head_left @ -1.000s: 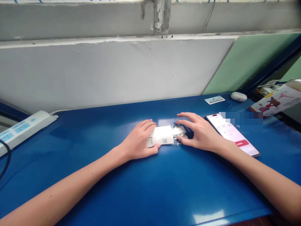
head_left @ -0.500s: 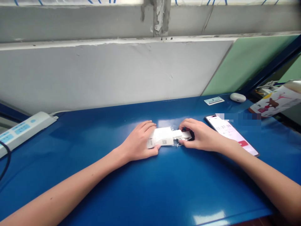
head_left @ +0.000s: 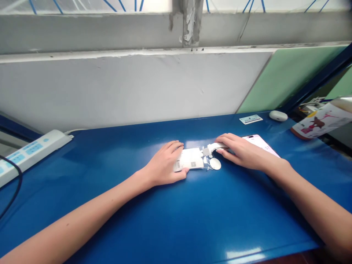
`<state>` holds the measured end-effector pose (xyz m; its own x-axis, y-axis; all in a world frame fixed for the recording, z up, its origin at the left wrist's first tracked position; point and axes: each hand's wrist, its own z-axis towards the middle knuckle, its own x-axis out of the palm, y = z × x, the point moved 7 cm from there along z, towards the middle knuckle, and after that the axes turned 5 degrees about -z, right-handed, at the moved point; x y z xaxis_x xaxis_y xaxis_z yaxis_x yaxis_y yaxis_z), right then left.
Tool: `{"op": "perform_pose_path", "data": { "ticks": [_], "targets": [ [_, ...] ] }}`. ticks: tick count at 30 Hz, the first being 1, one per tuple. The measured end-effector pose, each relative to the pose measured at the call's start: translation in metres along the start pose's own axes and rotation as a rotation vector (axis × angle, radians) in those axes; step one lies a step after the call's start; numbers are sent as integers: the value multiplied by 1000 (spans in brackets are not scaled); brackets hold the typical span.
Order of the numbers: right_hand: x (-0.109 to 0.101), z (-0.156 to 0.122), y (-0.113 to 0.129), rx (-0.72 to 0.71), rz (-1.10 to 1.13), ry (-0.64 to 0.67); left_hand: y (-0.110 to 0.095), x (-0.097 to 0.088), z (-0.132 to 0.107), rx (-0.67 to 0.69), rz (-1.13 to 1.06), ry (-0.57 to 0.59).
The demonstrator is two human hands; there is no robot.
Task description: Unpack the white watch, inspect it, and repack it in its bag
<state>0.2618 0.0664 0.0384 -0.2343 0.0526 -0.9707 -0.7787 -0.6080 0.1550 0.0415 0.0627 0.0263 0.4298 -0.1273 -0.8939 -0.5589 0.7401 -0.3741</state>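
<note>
A clear plastic packet (head_left: 202, 168) with a white printed card (head_left: 191, 158) lies flat on the blue table. My left hand (head_left: 165, 163) grips its left end, thumb along the near edge and fingers over the far side. At the right end, a white jointed piece (head_left: 211, 148) sticks out toward my right hand (head_left: 236, 150), which pinches it between thumb and fingers. Its exact kind does not show. Just below this piece, a flat white disc (head_left: 215, 164) lies by the packet's mouth.
A phone (head_left: 262, 144) with a lit screen lies partly behind my right hand. Farther back are a card (head_left: 250, 119) and a white earbud case (head_left: 278, 116). A printed container (head_left: 320, 119) stands at the right; a power strip (head_left: 30, 152) with a black cable (head_left: 19, 183) is at the left.
My right hand has moved slightly right and away, drawing the white piece farther from the packet. The white disc now shows beside the packet. My left hand keeps its hold.
</note>
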Motion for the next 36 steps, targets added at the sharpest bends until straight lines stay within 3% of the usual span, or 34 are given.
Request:
{"op": "perform_pose_path", "data": {
  "ticks": [4,8,10,13,16,19,25,30,33,36],
  "targets": [
    [-14,0,-13,34,23,-107,-1,0,0,-6,8,36],
    [-24,-1,-9,21,35,-227,-1,-7,1,-59,24,64],
    [-23,-1,0,2,51,-244,-5,-17,3,-81,23,-8],
    [-25,-1,20,-34,94,-285,-24,-38,4,6,38,-229],
    [-29,1,40,-69,178,-323,-46,-40,4,147,42,-264],
    [-40,8,52,-57,305,-409,-52,-35,5,174,-5,-241],
    [-60,36,59,36,609,-563,-44,-40,7,70,-322,-217],
    [-60,62,61,146,841,-640,-43,-34,9,-65,-711,-143],
    [-45,76,59,210,1036,-565,-42,-17,10,-218,-1119,-72],
    [-14,89,60,295,1341,-353,-42,1,10,-349,-1495,-1]
  ]
}}
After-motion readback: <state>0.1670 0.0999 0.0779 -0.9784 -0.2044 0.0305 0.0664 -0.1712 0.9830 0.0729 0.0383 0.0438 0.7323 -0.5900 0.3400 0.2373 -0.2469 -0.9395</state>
